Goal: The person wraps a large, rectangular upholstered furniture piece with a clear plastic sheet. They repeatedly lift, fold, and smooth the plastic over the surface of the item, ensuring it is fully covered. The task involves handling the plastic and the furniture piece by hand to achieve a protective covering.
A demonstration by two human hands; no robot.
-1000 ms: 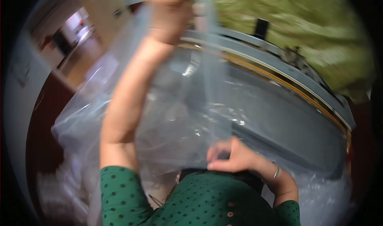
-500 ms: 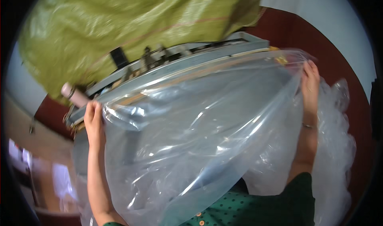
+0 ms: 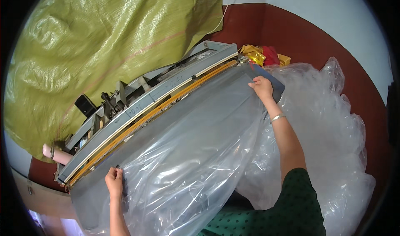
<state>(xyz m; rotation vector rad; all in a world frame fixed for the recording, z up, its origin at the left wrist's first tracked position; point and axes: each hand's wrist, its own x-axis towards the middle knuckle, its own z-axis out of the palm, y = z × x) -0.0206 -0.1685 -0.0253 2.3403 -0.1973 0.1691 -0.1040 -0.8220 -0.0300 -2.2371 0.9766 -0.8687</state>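
Observation:
A large clear plastic sheet (image 3: 183, 165) lies slack between my two hands, spread over a grey work surface (image 3: 158, 129) and hanging toward my lap. My left hand (image 3: 113, 182) pinches its edge at the left, low over the surface. At the far right end, my right hand (image 3: 263, 88) is closed on the sheet's other corner. Just beyond the surface runs a long grey metal frame (image 3: 158, 95) with an orange-yellow strip (image 3: 155, 111) along its near side. Neither hand touches the frame.
A heap of clear plastic (image 3: 321, 152) fills the right side. Beyond the frame hangs a yellow-green woven sheet (image 3: 104, 44). A pink bottle (image 3: 58, 154) and a black rectangular object (image 3: 86, 106) sit by the frame; gold and red wrapping (image 3: 268, 54) lies at its far end.
Both hands have come down and nearer me with the plastic sheet, uncovering the orange-yellow strip and part of the grey surface. The view has turned toward the right.

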